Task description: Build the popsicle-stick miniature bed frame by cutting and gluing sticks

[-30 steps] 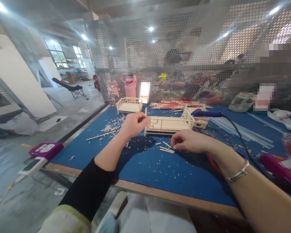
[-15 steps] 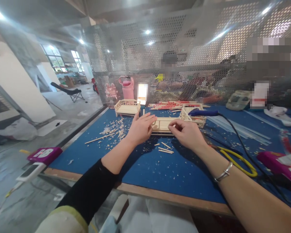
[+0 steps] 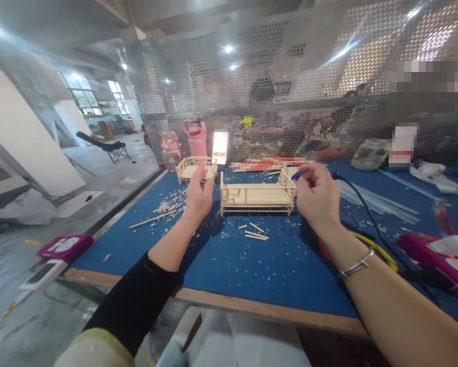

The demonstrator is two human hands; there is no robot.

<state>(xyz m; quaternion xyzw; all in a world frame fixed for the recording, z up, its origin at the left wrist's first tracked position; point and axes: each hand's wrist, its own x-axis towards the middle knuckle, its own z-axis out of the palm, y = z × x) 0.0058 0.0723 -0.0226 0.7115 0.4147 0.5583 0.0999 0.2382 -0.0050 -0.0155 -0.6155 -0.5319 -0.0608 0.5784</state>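
Observation:
A miniature bed-like frame of pale wooden sticks (image 3: 257,196) stands on the blue tabletop between my hands. My left hand (image 3: 198,199) is off its left end, fingers stretched and apart, holding nothing. Behind that hand is a smaller stick-built frame (image 3: 186,167). My right hand (image 3: 320,199) is closed around a blue-handled corded tool (image 3: 333,175) at the frame's right end; the fingers hide most of the tool. Another stick-built piece (image 3: 289,171) shows partly behind the right end. Several short sticks (image 3: 256,235) lie in front of the frame.
Red-tipped sticks (image 3: 251,166) lie at the back, clear strips (image 3: 381,201) at the right. A black cord (image 3: 366,204) runs past yellow-handled pliers (image 3: 387,261). Purple devices (image 3: 66,248) sit at both sides. A perforated metal screen (image 3: 213,92) stands behind, with a person beyond.
Both hands have come off the bed-like frame. My left hand has moved left and opened out; my right hand has moved right and closed on the blue-handled tool.

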